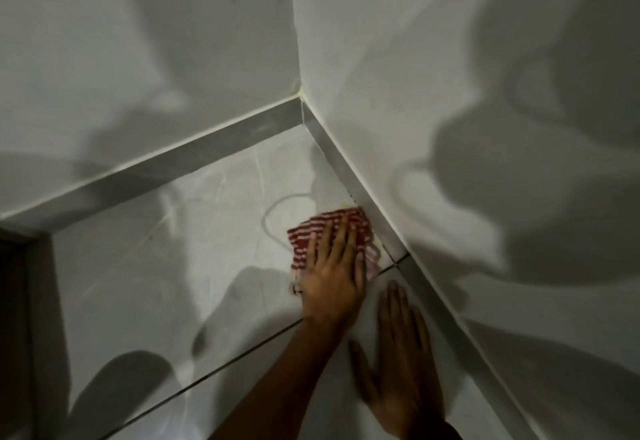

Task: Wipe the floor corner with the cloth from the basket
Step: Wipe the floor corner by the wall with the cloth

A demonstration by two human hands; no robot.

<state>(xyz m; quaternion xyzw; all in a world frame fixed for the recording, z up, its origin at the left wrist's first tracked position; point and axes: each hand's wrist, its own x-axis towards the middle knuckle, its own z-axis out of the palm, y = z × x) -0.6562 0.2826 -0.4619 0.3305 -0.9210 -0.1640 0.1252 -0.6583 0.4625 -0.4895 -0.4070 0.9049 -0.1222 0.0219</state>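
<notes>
Two plain white painted walls meet at a vertical seam, the left wall (145,58) and the right wall (450,93) both crossed by large soft grey shadows and a few small dark scuffs high on the left one. A grey tiled skirting strip (194,159) runs along the foot of each wall, topped by a thin pale line of sealant. At the far left edge stands a dark brown door frame (14,318), reaching down past the bottom of the view.
</notes>
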